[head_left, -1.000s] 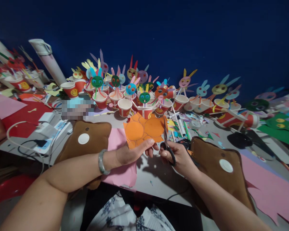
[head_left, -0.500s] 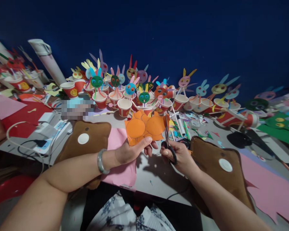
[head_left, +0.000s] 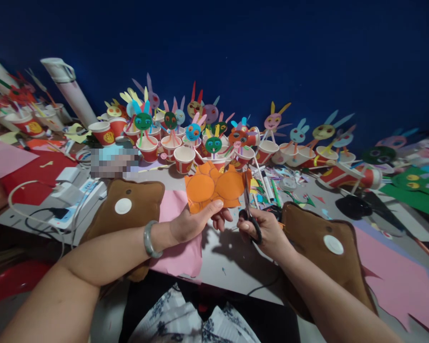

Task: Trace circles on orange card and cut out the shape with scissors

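A piece of orange paper (head_left: 200, 188) with rounded outlines drawn on it is pinched in my left hand (head_left: 196, 221), thumb on top and fingers underneath. My right hand (head_left: 266, 233) grips a pair of scissors (head_left: 249, 218) with dark handles. Their blades point up and lie at the right edge of the orange paper. Both hands are above the table's front part. Pink paper (head_left: 182, 259) lies under my left wrist, and a brown cushion-like pouch (head_left: 137, 197) with a white disc is beside that forearm.
Red and white paper cups (head_left: 185, 159) with paper rabbit faces line the back. Behind my right forearm lies another brown pouch (head_left: 316, 238). A power strip (head_left: 66, 216) with cords and a white flask (head_left: 69, 90) stand at left. Paper scraps (head_left: 296, 183) and markers (head_left: 267, 186) litter the right.
The orange paper and my left hand have shifted very slightly, the paper tilting a little. The scissors stay at the paper's right edge.
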{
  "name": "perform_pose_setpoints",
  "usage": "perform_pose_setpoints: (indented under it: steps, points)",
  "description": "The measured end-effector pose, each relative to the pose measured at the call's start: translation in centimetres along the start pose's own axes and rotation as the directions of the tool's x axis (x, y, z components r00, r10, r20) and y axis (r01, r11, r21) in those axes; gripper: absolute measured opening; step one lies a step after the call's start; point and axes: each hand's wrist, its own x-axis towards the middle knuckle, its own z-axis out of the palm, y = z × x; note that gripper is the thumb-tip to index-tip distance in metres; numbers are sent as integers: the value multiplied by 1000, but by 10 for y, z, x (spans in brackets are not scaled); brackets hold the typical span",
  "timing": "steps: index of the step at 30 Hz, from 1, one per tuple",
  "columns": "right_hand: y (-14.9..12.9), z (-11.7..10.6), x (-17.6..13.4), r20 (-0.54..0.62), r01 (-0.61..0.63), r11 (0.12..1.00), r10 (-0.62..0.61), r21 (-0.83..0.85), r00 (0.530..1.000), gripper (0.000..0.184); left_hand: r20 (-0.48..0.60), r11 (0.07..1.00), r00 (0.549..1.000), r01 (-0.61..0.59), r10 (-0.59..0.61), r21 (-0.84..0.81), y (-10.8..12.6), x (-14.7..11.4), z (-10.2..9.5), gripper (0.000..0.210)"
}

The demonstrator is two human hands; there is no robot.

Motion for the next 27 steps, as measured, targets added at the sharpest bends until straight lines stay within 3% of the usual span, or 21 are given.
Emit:
perform_pose_setpoints:
  steps: [27]
  points:
    - [-2,-4,3,23,19,1000,-19,9,1000,59,-26,999,1000,18,-17,43,-4,1,-2,37]
